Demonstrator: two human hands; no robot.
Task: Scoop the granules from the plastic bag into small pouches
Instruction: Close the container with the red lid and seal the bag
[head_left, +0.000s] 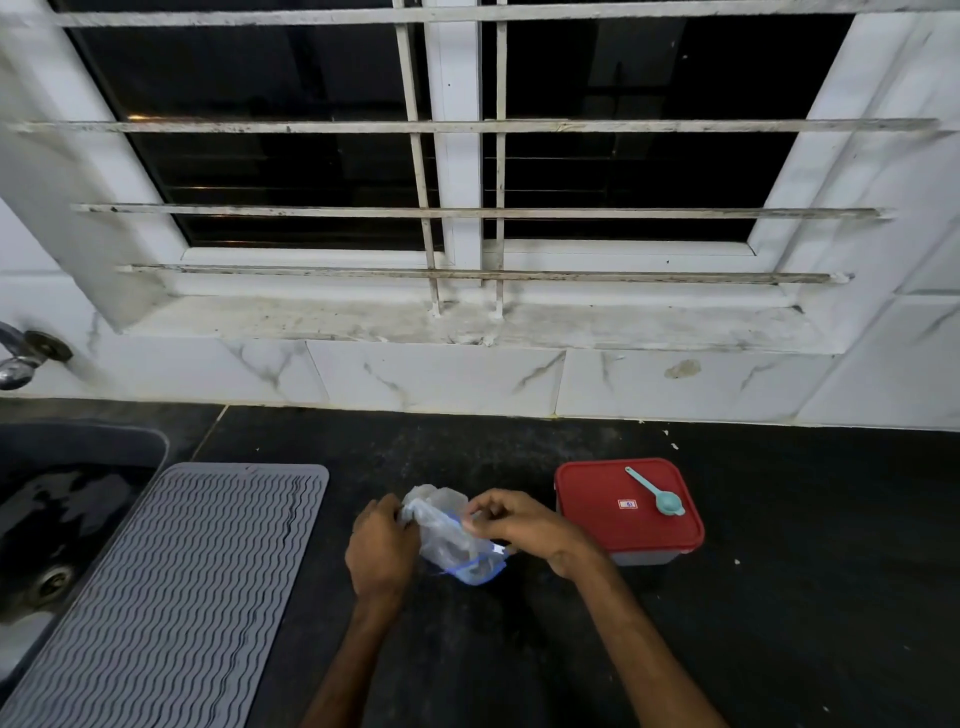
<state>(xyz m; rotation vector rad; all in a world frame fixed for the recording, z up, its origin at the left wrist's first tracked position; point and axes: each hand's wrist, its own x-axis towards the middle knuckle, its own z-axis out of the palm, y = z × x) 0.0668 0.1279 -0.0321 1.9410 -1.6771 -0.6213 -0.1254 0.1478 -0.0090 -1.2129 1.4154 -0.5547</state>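
Left hand: your left hand (382, 545) grips the crumpled end of the plastic bag (448, 540), with its fingers (385, 512) curled round that end.
Right hand: your right hand (511, 525) pinches the bag's opposite edge between thumb and fingertips, close to a blue zip strip.
Plastic bag: clear, crinkled and edged with blue strips, it sits between your two sets of fingers, its lower end down at the table (779, 597). You cannot tell from here what is inside it.
Measuring spoon: the teal measuring spoon (658, 498) lies just beyond your right fingers, flat on the red lid, bowl toward you and handle pointing away.
Container: the red-lidded container (613, 525) stands just outside your right fingers, close beside that wrist, with its lid on.
Drying mat: a grey ribbed drying mat (171, 587) lies well outside your left fingers, apart from the bag.
Sink: the dark sink (62, 499) is farther out past the mat, with a metal tap (18, 358) on the wall above it.
Window: a barred window (457, 208) faces you, beyond both sets of fingers.
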